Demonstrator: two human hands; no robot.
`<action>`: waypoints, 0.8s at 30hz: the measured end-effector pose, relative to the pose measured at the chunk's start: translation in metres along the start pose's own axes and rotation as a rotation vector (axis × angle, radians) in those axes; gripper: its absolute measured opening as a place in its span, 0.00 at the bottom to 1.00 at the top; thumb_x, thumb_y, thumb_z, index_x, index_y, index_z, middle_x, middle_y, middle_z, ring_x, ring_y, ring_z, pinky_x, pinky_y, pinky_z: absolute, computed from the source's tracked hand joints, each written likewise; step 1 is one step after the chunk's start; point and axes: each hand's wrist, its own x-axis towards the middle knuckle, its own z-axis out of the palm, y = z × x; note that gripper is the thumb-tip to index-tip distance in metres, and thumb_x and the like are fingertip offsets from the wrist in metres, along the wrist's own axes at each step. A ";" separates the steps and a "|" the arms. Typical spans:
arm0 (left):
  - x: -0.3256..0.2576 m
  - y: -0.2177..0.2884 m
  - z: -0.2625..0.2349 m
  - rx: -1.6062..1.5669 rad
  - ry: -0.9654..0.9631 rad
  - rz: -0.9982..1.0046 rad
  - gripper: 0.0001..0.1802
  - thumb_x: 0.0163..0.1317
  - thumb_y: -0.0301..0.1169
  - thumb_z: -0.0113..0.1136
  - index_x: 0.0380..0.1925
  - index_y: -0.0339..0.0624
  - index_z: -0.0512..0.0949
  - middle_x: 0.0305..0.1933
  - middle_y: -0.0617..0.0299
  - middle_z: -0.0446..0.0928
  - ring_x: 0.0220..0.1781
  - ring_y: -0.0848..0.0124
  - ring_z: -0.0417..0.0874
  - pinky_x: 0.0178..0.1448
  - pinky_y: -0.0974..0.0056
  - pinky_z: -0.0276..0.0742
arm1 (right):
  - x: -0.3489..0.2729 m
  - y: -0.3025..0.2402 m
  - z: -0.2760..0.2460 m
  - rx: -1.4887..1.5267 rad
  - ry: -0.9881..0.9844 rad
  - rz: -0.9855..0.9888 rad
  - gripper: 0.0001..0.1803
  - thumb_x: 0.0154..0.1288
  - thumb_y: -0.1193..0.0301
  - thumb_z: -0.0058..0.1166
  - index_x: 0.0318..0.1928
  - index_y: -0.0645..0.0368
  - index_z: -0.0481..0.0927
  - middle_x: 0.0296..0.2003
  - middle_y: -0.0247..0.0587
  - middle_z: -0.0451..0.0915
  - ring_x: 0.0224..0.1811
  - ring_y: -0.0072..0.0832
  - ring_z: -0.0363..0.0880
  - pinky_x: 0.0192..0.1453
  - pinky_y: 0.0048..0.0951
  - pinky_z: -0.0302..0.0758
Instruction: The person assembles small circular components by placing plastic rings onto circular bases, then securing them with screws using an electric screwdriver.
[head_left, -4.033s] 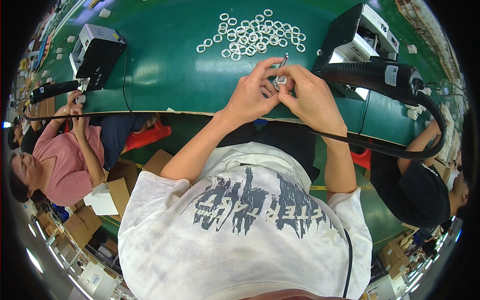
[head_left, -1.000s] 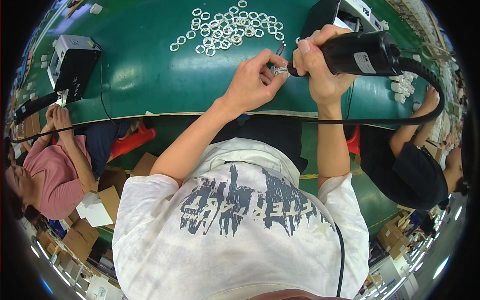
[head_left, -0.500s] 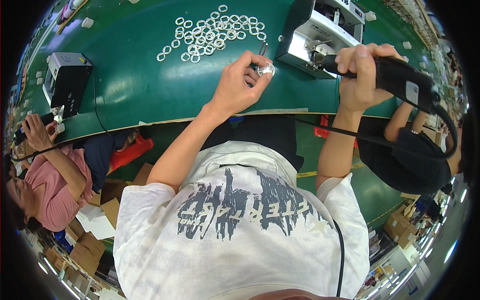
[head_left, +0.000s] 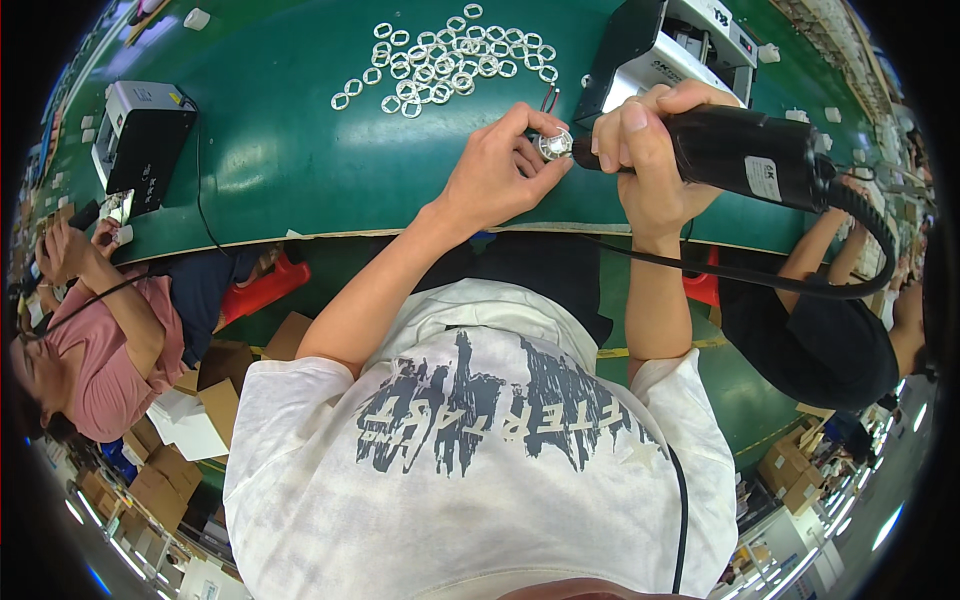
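Between the thumb and fingers of my left hand (head_left: 500, 170) is a small round silvery part (head_left: 554, 145) with a clear-looking rim. Short red and black wires (head_left: 550, 97) stick out just beyond it. My right hand (head_left: 650, 160) wraps round a black electric screwdriver (head_left: 745, 150), held nearly level with its tip pointing left. That tip meets the round part or is right beside it; which of the two I cannot tell. Farther off on the green table (head_left: 300, 150) lies a loose heap of silvery rings (head_left: 440, 68) with squarish openings.
A silver and black machine (head_left: 640, 60) stands beyond my right hand. The screwdriver's black cord (head_left: 870, 225) loops at the right. Another such machine (head_left: 145, 145) is at the left, beside a person in a pink top (head_left: 115, 350). A person in black (head_left: 810, 330) sits at the right.
My right hand has brought the screwdriver left, from the machine's front to the round part. My left hand still holds the part. The view has shifted slightly.
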 end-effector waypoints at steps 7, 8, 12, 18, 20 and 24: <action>0.000 0.000 -0.002 0.016 -0.005 0.005 0.19 0.63 0.24 0.78 0.48 0.35 0.78 0.48 0.53 0.90 0.32 0.67 0.93 0.37 0.64 0.88 | 0.000 0.010 -0.001 0.116 -0.030 0.056 0.15 0.75 0.89 0.55 0.52 0.58 0.68 0.25 0.38 0.72 0.19 0.24 0.68 0.27 0.33 0.74; 0.001 0.000 -0.002 0.014 -0.008 0.002 0.19 0.62 0.23 0.78 0.48 0.35 0.78 0.47 0.53 0.90 0.32 0.67 0.93 0.37 0.63 0.88 | 0.000 0.011 -0.001 0.117 -0.031 0.058 0.15 0.75 0.89 0.55 0.52 0.58 0.68 0.25 0.38 0.72 0.19 0.24 0.68 0.27 0.33 0.74; 0.001 0.001 -0.002 0.024 -0.017 -0.016 0.19 0.62 0.23 0.79 0.49 0.35 0.79 0.45 0.53 0.89 0.33 0.66 0.93 0.37 0.63 0.88 | -0.003 0.019 -0.004 0.116 -0.099 0.073 0.16 0.71 0.90 0.61 0.49 0.61 0.71 0.29 0.38 0.77 0.25 0.22 0.75 0.31 0.27 0.77; 0.000 0.003 -0.002 0.052 -0.019 -0.029 0.20 0.62 0.23 0.79 0.50 0.35 0.80 0.47 0.52 0.89 0.34 0.66 0.94 0.39 0.63 0.88 | -0.003 0.020 0.000 0.098 -0.026 0.069 0.16 0.68 0.89 0.68 0.48 0.63 0.76 0.33 0.39 0.81 0.30 0.20 0.80 0.35 0.23 0.80; 0.000 0.000 -0.004 0.031 -0.037 -0.081 0.19 0.64 0.24 0.78 0.50 0.35 0.79 0.50 0.51 0.90 0.35 0.66 0.94 0.40 0.63 0.89 | 0.000 0.011 0.000 0.063 0.021 0.067 0.16 0.68 0.89 0.66 0.49 0.63 0.75 0.33 0.39 0.80 0.29 0.22 0.80 0.34 0.25 0.80; -0.001 -0.005 0.000 0.008 -0.017 -0.014 0.18 0.67 0.27 0.79 0.48 0.36 0.77 0.53 0.53 0.91 0.34 0.75 0.90 0.40 0.67 0.87 | 0.010 -0.034 -0.028 -0.014 0.111 -0.168 0.11 0.74 0.86 0.54 0.49 0.57 0.72 0.26 0.38 0.72 0.22 0.28 0.73 0.33 0.40 0.80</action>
